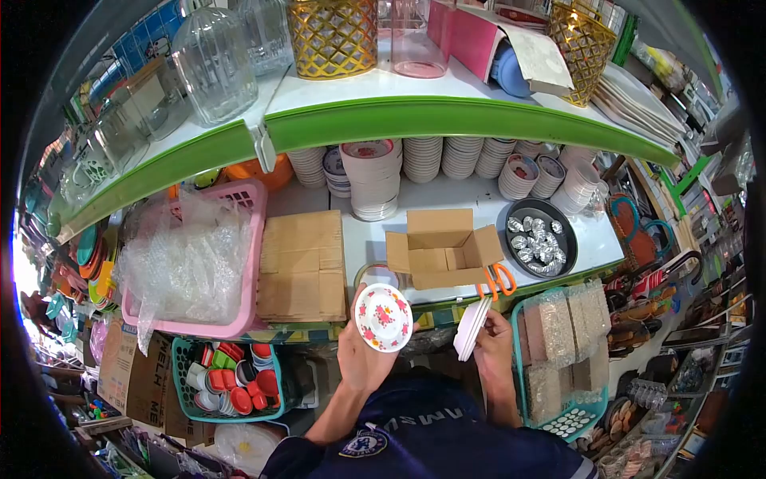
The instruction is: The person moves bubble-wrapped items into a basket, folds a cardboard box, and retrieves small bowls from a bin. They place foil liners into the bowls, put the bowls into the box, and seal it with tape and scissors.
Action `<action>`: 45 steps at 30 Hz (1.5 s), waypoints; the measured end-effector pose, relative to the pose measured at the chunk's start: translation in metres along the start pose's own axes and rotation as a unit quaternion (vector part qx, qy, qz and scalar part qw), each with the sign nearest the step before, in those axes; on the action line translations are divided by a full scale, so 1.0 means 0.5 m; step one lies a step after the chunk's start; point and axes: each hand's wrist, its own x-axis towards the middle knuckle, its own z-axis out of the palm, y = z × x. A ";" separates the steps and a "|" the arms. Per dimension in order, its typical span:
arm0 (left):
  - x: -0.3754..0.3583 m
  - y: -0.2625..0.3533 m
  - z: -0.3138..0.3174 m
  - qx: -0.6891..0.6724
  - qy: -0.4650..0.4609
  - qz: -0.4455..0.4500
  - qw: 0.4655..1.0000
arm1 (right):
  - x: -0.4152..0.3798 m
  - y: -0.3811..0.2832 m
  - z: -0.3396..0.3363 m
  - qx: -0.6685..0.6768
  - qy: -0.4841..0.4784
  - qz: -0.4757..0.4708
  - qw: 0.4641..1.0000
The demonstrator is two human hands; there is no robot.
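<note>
My left hand [363, 361] holds a small white saucer [383, 318] with pink and red flowers, its face turned up to me. In my right hand [493, 342] is a short stack of white saucers [472, 327], gripped at the edge and seen from the side. Just beyond both hands, an open cardboard box [444, 249] stands on the white shelf with its flaps spread. Orange-handled scissors [501, 281] lie by the box's right front corner. A roll of tape [373, 275] is partly hidden behind the saucer in my left hand.
A pink basket [257, 255] of bubble wrap [191, 263] and flattened cardboard [302, 267] sit left. A black pan [520, 217] of foil-wrapped pieces is right. Bowl stacks [373, 188] line the back. A green-edged shelf [447, 120] with glassware overhangs. Teal baskets [179, 399] flank my body.
</note>
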 end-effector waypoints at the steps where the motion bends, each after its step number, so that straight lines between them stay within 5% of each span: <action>1: -0.002 -0.009 -0.003 0.009 0.009 -0.001 1.000 | 0.003 -0.001 -0.005 0.003 0.008 0.006 1.000; 12: -0.020 -0.054 -0.010 0.020 -0.044 -0.160 0.986 | 0.022 -0.010 -0.005 0.025 0.035 -0.003 0.999; 18: -0.018 -0.077 -0.014 0.099 -0.061 -0.098 0.988 | 0.017 -0.019 -0.026 0.031 -0.014 0.020 0.999; 21: -0.021 -0.085 -0.015 0.100 -0.008 -0.139 0.985 | 0.017 -0.035 -0.016 -0.034 -0.029 0.035 0.998; 30: -0.023 -0.138 -0.015 0.258 -0.041 -0.065 0.963 | 0.015 -0.060 0.019 -0.206 -0.048 0.060 0.975; 41: -0.012 -0.160 -0.019 0.210 -0.047 -0.051 0.975 | 0.015 -0.070 0.034 -0.327 -0.036 0.047 0.943; 45: -0.008 -0.161 -0.014 0.198 -0.030 -0.041 0.979 | 0.014 -0.060 0.029 -0.371 -0.032 -0.043 0.927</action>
